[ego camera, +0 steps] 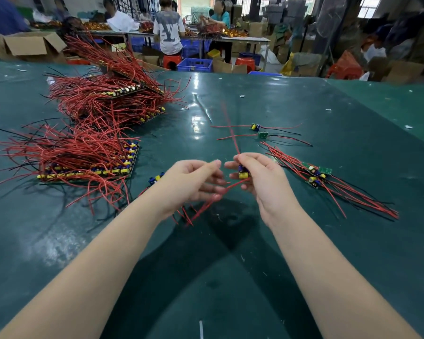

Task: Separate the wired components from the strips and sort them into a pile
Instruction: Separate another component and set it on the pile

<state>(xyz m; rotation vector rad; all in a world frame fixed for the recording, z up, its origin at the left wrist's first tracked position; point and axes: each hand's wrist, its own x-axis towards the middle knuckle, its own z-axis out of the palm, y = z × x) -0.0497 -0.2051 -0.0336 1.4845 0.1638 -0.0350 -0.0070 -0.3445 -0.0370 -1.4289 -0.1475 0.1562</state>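
Table glossy green, scuffed; wires smooth red plastic; boxes matt cardboard.

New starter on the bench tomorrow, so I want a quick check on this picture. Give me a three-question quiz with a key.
1. True or false: the right hand holds a wired component.
2. Where does the sorted pile of loose components lie? A) right of the hands B) left of the hands C) in a crate
3. Fill in: the unseparated strips lie on the person's ____ side of the green table.

Key: 1 true; 2 A; 3 left.
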